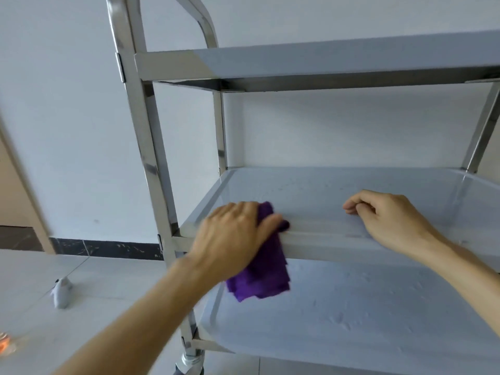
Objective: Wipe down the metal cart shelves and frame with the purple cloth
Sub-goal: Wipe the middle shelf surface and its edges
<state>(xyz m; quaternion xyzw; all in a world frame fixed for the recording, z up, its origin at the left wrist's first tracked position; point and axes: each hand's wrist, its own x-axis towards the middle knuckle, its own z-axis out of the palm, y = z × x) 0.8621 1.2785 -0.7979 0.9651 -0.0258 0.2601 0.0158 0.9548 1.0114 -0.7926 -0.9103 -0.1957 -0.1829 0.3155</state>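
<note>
a plain white wall (67,136) fills the room behind, meeting a pale tiled floor (113,282) along a dark marbled skirting strip (108,249); at the far left stands a beige door frame or panel edge (16,185). against the wall stands the metal cart (151,147), a stainless steel frame with three shelves in view: the top shelf (324,59), the middle shelf (351,190) and the bottom shelf (351,307). the shelf surfaces look pale grey and faintly mottled, mirroring the wall. a curved push handle (205,25) rises at the cart's upper left, and a caster wheel (189,361) shows under the near left post.

the left hand (235,234) presses the purple cloth (262,272) against the front rim of the middle shelf, fingers spread flat over the cloth with the thumb hooked along the rim; the cloth's loose end hangs below the rim, in front of the bottom shelf. the right hand (387,215) rests over the same rim farther right, well apart from the cloth, its fingers loosely curled and holding nothing.

on the floor to the left lies a small white object (61,292), blurred, and an orange-tinted thing (5,343) sits at the lower left edge, too cut off to name.
</note>
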